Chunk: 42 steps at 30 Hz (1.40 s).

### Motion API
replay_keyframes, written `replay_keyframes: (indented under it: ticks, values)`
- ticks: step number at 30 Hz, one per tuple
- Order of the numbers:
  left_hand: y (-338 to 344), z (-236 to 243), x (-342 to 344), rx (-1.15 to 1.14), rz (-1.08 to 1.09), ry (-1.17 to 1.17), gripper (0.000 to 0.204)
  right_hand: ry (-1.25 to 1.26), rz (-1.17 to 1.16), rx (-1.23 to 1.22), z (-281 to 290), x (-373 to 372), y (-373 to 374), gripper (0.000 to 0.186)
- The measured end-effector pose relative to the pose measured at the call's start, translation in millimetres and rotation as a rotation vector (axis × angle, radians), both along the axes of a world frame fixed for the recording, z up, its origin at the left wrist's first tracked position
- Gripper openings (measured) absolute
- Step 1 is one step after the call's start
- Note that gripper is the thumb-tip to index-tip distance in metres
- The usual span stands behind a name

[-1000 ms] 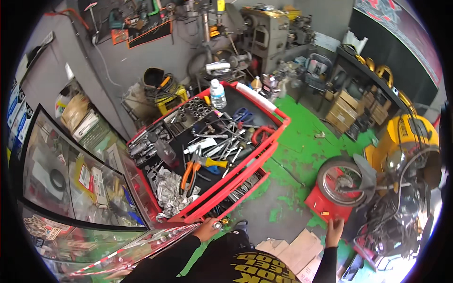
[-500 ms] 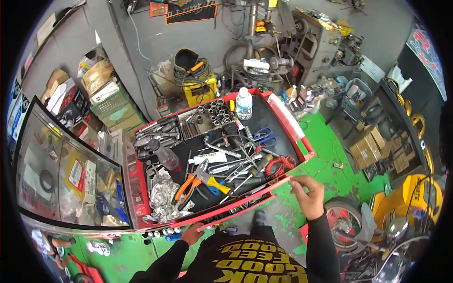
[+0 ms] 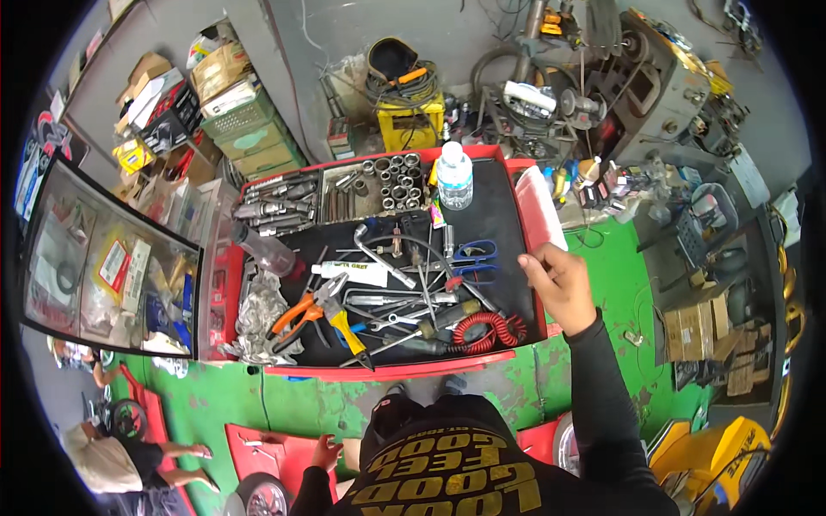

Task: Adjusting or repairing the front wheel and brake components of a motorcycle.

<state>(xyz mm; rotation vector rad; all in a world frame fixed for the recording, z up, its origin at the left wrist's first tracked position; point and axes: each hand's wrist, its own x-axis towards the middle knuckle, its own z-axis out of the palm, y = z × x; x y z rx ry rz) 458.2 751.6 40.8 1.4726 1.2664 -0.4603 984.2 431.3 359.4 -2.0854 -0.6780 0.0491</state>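
My right hand is raised over the right edge of the red tool trolley, fingers curled in with the thumb against them. Whatever those fingers may hold is hidden. Low by my body, my left hand is apart from the trolley, its fingers loosely apart and nothing seen in them. On the black top lie orange-handled pliers, yellow-handled pliers, a white tube, blue-handled scissors and a coiled red hose. A clear water bottle stands at the back.
Sockets fill a tray at the trolley's back. A glass-fronted cabinet stands to the left. Red panels and wheels lie on the green floor behind me. Another person is at lower left. Cardboard boxes sit at right.
The drawer below the trolley top, partly out before, is now in. My left hand has left its front edge and dropped back; my right hand has lifted from the front right corner.
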Motion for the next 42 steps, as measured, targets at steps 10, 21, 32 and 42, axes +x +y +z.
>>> replay_keyframes:
  ticks: [10, 21, 32, 42]
  values:
    - [-87, 2, -52, 0.034, 0.269, -0.085, 0.053, -0.38, 0.434, -0.327, -35, 41, 38, 0.037]
    - [-136, 5, -98, 0.043, 0.427, -0.009, 0.052, -0.319, 0.456, -0.393, -44, 45, 37, 0.048]
    - [-124, 0, -112, 0.049, 0.506, -0.125, 0.053, -0.372, 0.333, -0.558, -8, 44, 17, 0.056]
    - [-106, 10, -119, 0.022, 0.5, -0.052, 0.051, -0.58, 0.019, -0.568, -22, -9, 33, 0.053]
